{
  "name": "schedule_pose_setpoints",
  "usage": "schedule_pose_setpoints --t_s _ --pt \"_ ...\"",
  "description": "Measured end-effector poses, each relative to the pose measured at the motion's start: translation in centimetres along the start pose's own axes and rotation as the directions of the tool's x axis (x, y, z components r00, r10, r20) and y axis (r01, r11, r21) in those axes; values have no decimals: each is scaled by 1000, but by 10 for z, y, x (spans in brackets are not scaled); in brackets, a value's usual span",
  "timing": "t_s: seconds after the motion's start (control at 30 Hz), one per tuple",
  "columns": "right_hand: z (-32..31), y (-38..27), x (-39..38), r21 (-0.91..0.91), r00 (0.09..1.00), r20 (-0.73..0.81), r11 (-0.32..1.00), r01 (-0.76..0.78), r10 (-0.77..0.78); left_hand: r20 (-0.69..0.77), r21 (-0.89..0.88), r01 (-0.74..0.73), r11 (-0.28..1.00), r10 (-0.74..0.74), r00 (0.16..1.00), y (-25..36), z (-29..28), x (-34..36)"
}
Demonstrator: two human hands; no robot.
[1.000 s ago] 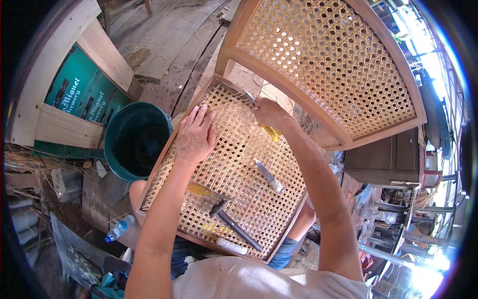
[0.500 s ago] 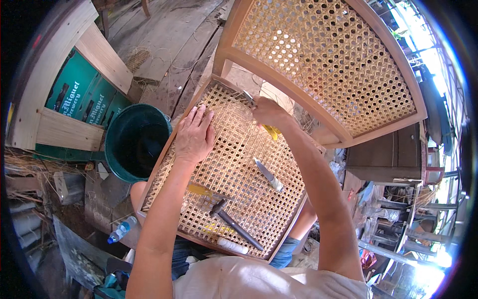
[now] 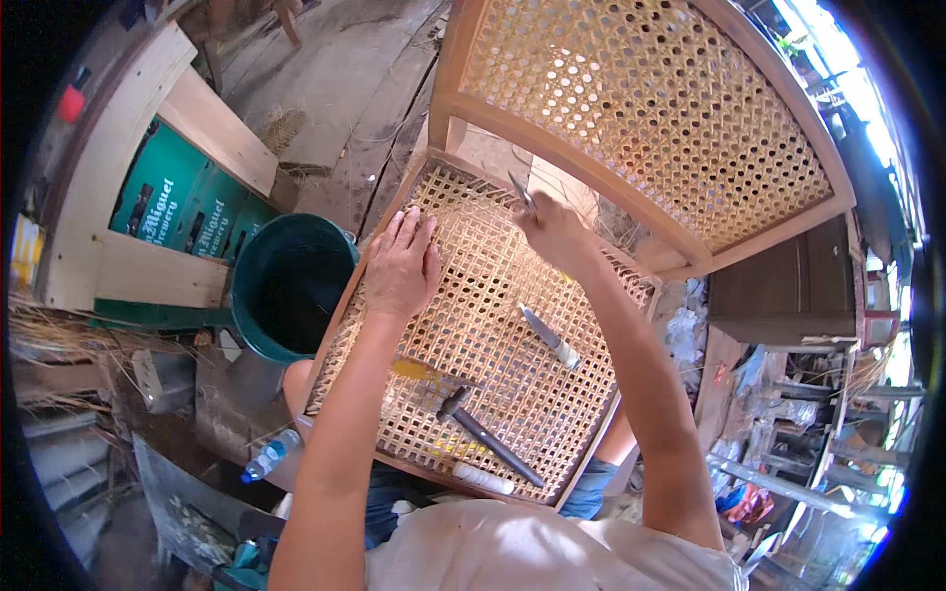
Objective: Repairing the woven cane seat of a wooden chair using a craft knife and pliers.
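"Right hand first: since half a second ago it has drawn back slightly from the seat's far left corner, and the yellow grips beneath it have mostly gone from sight. The head view has slid a little, too."

"How are the fingers set?"

"On the right, curled tightly around a pointed metal tool (scissors or pliers, I can't tell which). The left hand lies flat by the seat's left edge, fingers long and close together, thumb apart, gripping nothing that I can see."

"And the cane seat?"

"Before the person, apparently across the knees, with the cane backrest rising beyond it to the right."

"What worries you?"

"A slip, mainly. I can't tell whether the point touches the weave, but pressed in at a slant it could snag or split a strand. If it skidded left, the bare fingers there would be exposed."

"Anything lying loose?"

"The knife: its bare blade points up between the hands, so a careless reach down could meet it. The hammer sits near the front rail; should a knee drop, the seat could tip and let it slide off."
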State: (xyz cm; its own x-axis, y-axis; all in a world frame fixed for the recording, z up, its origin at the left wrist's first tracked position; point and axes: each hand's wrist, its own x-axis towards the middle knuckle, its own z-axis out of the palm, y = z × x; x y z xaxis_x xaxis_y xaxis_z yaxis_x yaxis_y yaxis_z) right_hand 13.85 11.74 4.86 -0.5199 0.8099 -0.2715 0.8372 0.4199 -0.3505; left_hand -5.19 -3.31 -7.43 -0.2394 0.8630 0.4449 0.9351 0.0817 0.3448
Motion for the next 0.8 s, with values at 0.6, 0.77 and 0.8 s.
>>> schedule_pose_setpoints --t_s 0.6,0.77,0.8 --pt "127 71 -268 100 933 -360 994 37 2 96 94 -151 984 142 985 3 8 1" --pt "162 86 -276 72 896 -436 989 132 -88 310 -297 187 936 -91 947 31 -39 -37" --pt "174 88 -273 52 884 -444 981 189 -147 483 -508 524 684 -277 830 41 -62 -53"
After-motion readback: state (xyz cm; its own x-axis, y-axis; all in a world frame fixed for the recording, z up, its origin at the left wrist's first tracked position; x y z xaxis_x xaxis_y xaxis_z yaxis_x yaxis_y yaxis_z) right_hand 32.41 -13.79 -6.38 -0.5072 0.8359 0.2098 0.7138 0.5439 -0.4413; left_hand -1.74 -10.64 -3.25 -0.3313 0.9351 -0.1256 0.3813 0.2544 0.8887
